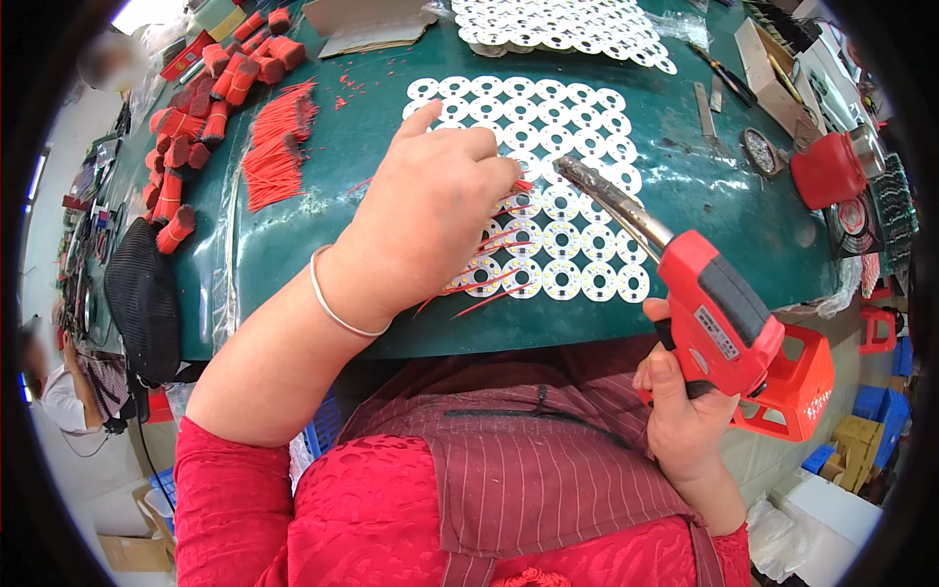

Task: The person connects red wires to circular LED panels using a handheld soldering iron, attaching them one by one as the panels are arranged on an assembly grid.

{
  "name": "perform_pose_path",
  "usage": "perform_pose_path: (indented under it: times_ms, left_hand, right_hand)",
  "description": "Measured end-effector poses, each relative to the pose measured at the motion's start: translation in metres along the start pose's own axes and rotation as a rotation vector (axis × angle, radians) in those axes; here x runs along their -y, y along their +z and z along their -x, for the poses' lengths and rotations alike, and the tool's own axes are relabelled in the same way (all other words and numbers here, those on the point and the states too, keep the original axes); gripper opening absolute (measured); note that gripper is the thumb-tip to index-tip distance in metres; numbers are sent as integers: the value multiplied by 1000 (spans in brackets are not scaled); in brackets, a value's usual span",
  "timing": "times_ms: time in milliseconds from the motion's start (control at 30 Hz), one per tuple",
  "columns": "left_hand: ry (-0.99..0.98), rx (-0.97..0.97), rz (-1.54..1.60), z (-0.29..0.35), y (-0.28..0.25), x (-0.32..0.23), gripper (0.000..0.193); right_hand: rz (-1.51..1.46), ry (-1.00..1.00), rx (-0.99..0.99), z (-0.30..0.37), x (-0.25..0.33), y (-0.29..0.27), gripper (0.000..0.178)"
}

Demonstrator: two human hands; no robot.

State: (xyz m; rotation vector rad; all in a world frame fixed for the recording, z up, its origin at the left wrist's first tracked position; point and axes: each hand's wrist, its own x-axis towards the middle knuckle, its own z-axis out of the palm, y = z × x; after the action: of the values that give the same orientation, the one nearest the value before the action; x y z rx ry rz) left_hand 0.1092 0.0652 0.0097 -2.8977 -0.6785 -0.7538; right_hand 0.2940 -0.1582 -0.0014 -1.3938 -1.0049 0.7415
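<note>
My left hand [430, 210] rests on a white panel of round circuit boards [548, 157] and pinches a thin red wire [518, 186] at its fingertips. Several more red wires [484, 284] lie across the panel under the hand. My right hand [685, 411] grips the handle of a red pistol-shaped soldering gun [724, 323]. The gun's dark metal tip [572, 171] points at the panel, just right of the left fingertips.
A green work table [333, 215] carries loose red wires [279, 147] and bundled red wires [191, 137] at the left. A second white panel [558, 24] lies at the back. A red holder [827, 171] and tools stand at right. Another person [59, 391] sits at the far left.
</note>
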Motion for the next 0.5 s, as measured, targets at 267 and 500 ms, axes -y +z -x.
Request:
perform_pose_path:
  times_ms: [267, 500]
  left_hand:
    - [-21, 9, -67, -4, -30, 6, 13]
    - [0, -77, 80, -22, -28, -8, 7]
  right_hand:
    - [8, -47, -19, 6, 1, -5, 43]
    - [23, -57, -42, 6, -1, -5, 40]
